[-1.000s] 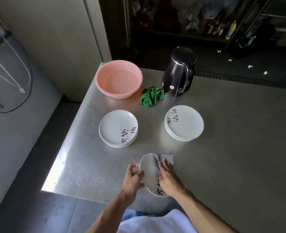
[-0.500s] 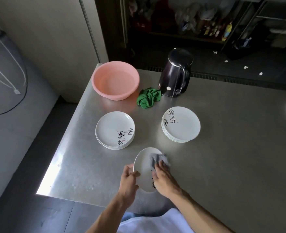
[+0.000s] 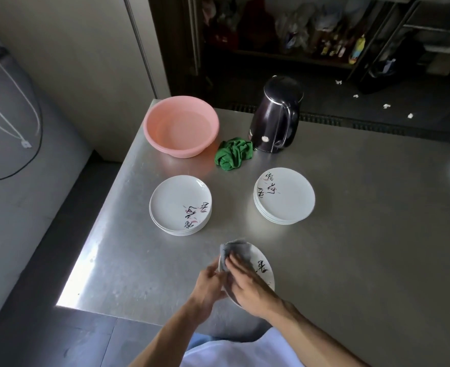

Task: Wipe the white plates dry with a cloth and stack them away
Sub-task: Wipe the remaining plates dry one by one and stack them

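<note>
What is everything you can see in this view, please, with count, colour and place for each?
stainless steel table: one, grey, centre.
round pink plastic basin: one, pink, far left corner.
dark electric kettle: one, near-black, right of basin.
crumpled green cloth: one, green, between basin and kettle.
left stack of white calligraphy plates: one, white, mid-table left.
right stack of white calligraphy plates: one, white, mid-table right.
tilted white plate: one, white, held over near edge.
grey wiping cloth: one, grey, on the held plate.
white scraps: several, white, floor beyond table.
left hand: one, grips the plate's rim.
right hand: one, presses the grey cloth on the plate.
</note>
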### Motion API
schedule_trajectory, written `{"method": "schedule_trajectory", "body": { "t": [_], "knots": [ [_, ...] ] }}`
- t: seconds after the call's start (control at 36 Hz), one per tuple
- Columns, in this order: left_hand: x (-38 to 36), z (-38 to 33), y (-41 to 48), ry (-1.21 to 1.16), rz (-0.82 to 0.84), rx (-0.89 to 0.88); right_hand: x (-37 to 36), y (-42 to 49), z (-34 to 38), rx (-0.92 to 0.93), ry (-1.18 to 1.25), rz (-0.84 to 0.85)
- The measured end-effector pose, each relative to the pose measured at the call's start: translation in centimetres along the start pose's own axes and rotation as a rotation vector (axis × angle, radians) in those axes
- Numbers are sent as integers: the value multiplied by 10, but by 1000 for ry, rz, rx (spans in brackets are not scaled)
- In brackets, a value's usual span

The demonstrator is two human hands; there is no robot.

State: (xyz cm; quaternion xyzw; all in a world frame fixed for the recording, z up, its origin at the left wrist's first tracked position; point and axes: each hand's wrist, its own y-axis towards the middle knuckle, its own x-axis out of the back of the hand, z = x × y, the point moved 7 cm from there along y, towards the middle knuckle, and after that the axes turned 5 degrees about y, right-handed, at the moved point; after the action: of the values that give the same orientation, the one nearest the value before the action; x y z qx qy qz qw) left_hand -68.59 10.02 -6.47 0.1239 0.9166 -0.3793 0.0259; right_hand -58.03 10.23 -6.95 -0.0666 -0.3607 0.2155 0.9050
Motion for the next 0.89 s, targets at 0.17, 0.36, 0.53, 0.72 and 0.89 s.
{"method": "schedule_trajectory", "body": {
  "t": [0.17, 0.36, 0.53, 0.72, 0.89],
  "knots": [
    [13, 5, 2, -195, -70, 13, 12, 2, -41, -265, -128, -11],
    [18, -1, 12, -87, -193, 36, 8, 1, -20, -124, 24, -73],
    [15, -1, 6, -101, -180, 36, 5, 4, -29, -153, -30, -4],
    [0, -6, 3, 23, -32, 16, 7, -1, -20, -134, -104, -12],
    [-1, 2, 1, -103, -30, 11, 7, 2, -27, -124, -85, 30]
  ]
}}
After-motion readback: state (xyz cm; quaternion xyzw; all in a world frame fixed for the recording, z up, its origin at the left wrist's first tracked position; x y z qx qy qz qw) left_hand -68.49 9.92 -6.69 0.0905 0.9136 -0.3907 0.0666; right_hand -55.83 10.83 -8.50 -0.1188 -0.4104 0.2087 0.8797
